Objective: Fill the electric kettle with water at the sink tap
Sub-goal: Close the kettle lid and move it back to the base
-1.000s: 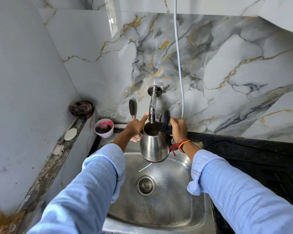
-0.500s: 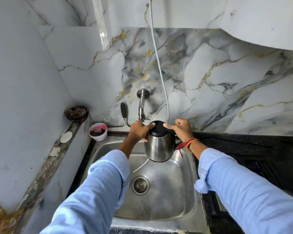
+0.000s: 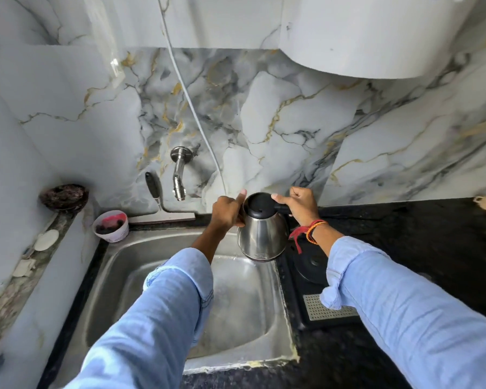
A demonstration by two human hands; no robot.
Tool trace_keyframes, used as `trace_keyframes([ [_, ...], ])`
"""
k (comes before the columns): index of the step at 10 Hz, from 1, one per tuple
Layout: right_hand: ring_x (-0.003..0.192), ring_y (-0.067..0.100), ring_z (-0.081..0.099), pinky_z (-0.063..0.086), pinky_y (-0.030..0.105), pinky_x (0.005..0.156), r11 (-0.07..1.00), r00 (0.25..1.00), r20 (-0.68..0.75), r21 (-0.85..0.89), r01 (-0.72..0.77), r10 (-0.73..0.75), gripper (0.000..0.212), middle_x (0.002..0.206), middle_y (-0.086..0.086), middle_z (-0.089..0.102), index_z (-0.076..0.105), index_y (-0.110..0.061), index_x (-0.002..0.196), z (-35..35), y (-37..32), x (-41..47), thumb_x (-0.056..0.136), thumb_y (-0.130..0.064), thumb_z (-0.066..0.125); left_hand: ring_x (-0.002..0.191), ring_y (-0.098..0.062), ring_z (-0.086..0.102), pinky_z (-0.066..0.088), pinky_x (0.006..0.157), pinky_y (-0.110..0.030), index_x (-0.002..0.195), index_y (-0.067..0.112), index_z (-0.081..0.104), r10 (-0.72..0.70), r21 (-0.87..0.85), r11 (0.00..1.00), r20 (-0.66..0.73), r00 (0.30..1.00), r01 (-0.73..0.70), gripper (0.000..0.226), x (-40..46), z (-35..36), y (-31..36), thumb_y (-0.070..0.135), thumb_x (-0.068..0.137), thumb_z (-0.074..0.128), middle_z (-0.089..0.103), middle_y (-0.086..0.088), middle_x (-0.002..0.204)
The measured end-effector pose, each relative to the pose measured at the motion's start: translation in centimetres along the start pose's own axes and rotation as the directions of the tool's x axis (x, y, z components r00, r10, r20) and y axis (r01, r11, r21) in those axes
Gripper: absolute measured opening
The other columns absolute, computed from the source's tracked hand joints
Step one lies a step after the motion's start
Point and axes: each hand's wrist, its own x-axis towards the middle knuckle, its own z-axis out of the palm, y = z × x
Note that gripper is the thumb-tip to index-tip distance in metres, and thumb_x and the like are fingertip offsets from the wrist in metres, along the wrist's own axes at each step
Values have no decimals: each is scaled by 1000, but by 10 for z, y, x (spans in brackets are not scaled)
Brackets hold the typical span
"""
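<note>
1. Kettle (image 3: 263, 234): centre of frame, held in the air over the right rim of the sink (image 3: 141, 248), well to the right of the tap (image 3: 179, 175). Upright, black lid (image 3: 260, 204) closed.
2. Handling, my read: polished steel body, rigid, likely slick if wet. Can't see inside with the lid shut, so weight is unknown; if filled it will be noticeably heavy and want to tip off the handle.
3. Best hold: the black handle on the right side, with a second hand steadying the body or spout side. That is how it is held now.
4. Right hand (image 3: 302, 204): fingers wrapped tight around the handle, thumb lying toward the lid.
5. Left hand (image 3: 227, 213): curled against the kettle's left side near the spout, index finger raised; contact looks like a brace, not a full wrap.
6. Writing: small mark near the bottom of the kettle body, too small to read. No other legible labels.
7. Around it: black round base (image 3: 310, 263) on the dark counter (image 3: 404, 234) just right of and below the kettle; white cord (image 3: 192, 108) running down the marble wall; squeegee (image 3: 157, 200) and a small white tub (image 3: 111, 227) at left behind the sink.
</note>
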Motion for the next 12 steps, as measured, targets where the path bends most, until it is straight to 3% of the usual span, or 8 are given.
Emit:
trace_keyframes([
  [3, 63, 20, 24, 21, 36, 60, 999, 998, 44, -11, -49, 50, 65, 61, 1, 23, 28, -22, 55, -104, 74, 12, 74, -16, 90, 56, -34, 66, 61, 64, -45, 75, -14, 68, 25, -39, 999, -7, 1000, -25, 53, -32, 130, -13, 28, 103, 52, 64, -23, 63],
  [5, 65, 23, 32, 37, 52, 58, 998, 993, 109, -45, -47, 51, 61, 62, 8, 30, 31, -20, 57, -149, 134, 27, 78, -19, 88, 40, -20, 57, 54, 44, -28, 59, 5, 58, 11, -14, 1000, -65, 998, -11, 48, -39, 201, -25, 20, 104, 50, 59, -15, 55],
  [7, 62, 20, 41, 38, 38, 64, 984, 965, 250, -133, 117, -81, 46, 62, -3, 41, 43, -14, 69, -159, 144, 43, 85, -34, 81, 39, -21, 61, 60, 52, -41, 58, 6, 59, -16, 106, 994, -142, 990, 31, 49, -43, 217, -23, 20, 104, 50, 60, -11, 47],
  [8, 79, 24, 58, 50, 43, 77, 943, 944, 308, -264, 200, -114, 38, 78, 2, 59, 62, -10, 81, -164, 152, 37, 91, -46, 71, 50, -31, 65, 61, 60, -58, 60, 0, 60, 7, 202, 979, -128, 992, 20, 46, -48, 220, -26, 15, 102, 47, 62, -18, 54],
  [9, 119, 27, 60, 46, 42, 104, 913, 922, 369, -325, 247, -118, 40, 122, 9, 64, 73, -14, 116, -169, 164, 34, 99, -47, 60, 68, -32, 62, 58, 74, -46, 67, -6, 64, 94, 432, 901, -131, 987, -29, 44, -51, 228, -23, 16, 101, 47, 60, -22, 74],
  [10, 148, 27, 41, 31, 46, 122, 889, 913, 395, -378, 258, -97, 50, 154, 9, 53, 63, -16, 140, -170, 163, 29, 103, -48, 53, 85, -36, 60, 46, 79, -39, 67, 8, 60, 154, 588, 807, -119, 981, -56, 39, -57, 234, -19, 19, 102, 45, 51, -15, 91],
  [11, 154, 26, 32, 27, 46, 125, 861, 913, 401, -436, 261, -73, 52, 160, 9, 47, 61, -18, 143, -170, 163, 30, 104, -50, 48, 92, -44, 62, 48, 84, -43, 73, 10, 60, 172, 637, 767, -91, 981, -75, 35, -62, 234, -21, 20, 102, 42, 57, -21, 97],
  [12, 154, 28, 31, 28, 47, 124, 845, 904, 427, -474, 247, -24, 57, 164, 11, 41, 54, -20, 149, -173, 150, 26, 105, -54, 41, 107, -47, 59, 50, 92, -49, 102, 3, 66, 120, 680, 731, -46, 992, -57, 31, -67, 228, -15, 20, 102, 39, 60, -28, 114],
])
